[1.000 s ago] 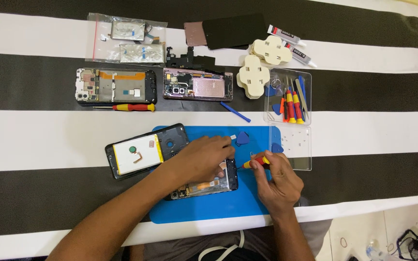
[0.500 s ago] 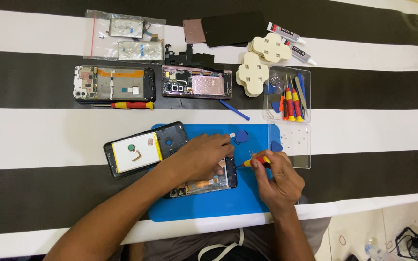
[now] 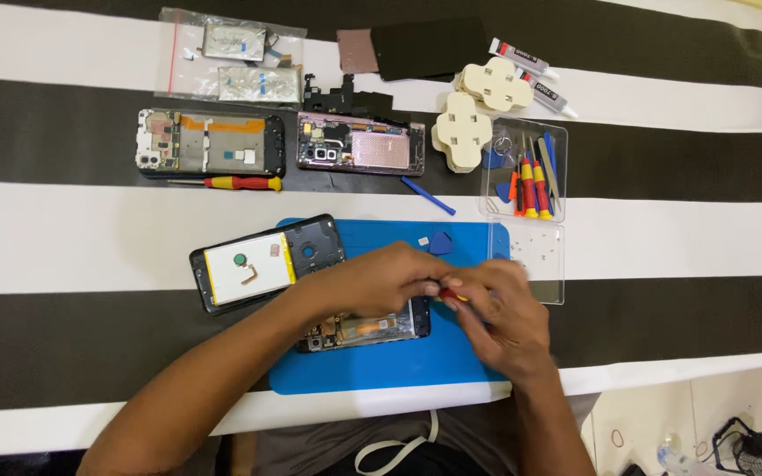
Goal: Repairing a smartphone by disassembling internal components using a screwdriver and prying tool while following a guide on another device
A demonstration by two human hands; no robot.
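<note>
While the right hand (image 3: 504, 313) pinches what looks like a small screwdriver (image 3: 453, 297) and the left hand's (image 3: 381, 280) closed fingertips meet it above the opened phone (image 3: 365, 328), 1 slip could gouge the board.

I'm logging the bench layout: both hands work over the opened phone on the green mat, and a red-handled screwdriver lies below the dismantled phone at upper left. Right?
Not quite: the head view shows the mat is blue, not green. Both the left hand and right hand do work over the opened phone there, and the red-handled screwdriver lies below the dismantled phone at upper left.

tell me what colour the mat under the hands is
Blue; the mat shows clearly in the head view, lying on a black-and-white striped table.
</note>
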